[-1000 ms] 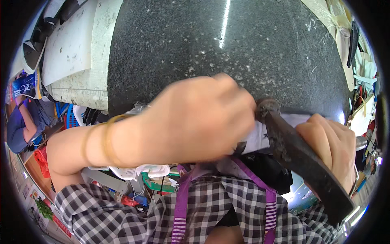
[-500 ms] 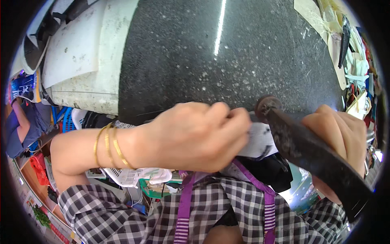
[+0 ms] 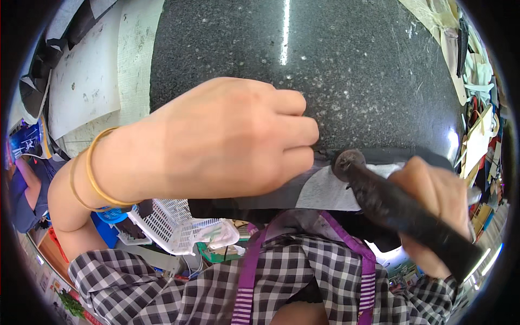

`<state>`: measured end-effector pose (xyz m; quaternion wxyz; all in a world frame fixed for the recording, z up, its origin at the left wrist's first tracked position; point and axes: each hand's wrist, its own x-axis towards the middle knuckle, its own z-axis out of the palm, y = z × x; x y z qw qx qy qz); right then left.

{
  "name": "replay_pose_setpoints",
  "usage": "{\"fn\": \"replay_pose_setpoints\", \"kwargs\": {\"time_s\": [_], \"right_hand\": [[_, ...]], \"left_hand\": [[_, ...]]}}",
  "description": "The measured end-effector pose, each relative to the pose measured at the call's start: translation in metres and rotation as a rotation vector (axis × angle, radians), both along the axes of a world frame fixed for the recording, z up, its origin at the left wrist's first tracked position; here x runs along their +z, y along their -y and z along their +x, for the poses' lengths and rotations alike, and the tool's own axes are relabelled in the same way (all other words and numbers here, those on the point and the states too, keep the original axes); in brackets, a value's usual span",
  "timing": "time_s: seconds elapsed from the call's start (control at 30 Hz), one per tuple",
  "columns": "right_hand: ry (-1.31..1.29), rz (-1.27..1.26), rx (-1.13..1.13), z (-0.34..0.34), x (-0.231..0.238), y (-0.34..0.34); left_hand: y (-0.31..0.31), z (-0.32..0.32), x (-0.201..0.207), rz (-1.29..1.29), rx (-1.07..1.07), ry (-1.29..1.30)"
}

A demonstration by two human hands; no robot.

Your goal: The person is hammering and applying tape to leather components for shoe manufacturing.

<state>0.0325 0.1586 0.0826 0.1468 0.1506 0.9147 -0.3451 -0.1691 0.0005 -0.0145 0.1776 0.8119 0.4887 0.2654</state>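
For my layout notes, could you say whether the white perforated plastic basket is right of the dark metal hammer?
No, the basket appears well left of the hammer.

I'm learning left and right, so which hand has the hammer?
The right hand, over on the picture's right side: it grips the dark hammer. The left hand, with gold bangles behind it, is curled away from the hammer.

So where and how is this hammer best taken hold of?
The hammer is probably best gripped by its handle, from the right: its long dark head slants toward lower right, round face at upper left, and the right hand closes behind it, largely hiding the handle.
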Motion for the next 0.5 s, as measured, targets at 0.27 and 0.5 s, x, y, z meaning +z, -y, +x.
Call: {"fn": "replay_pose_setpoints", "kwargs": {"time_s": [0.27, 0.5], "right_hand": [[-0.027, 0.063, 0.178, -0.021, -0.008, 0.003], [0.043, 0.101, 0.056, -0.011, 0.016, 0.028]], "left_hand": [[0.004, -0.025, -0.008, 0.093, -0.068, -0.031], [0.008, -0.009, -0.006, 0.28, -0.051, -0.043]]}}
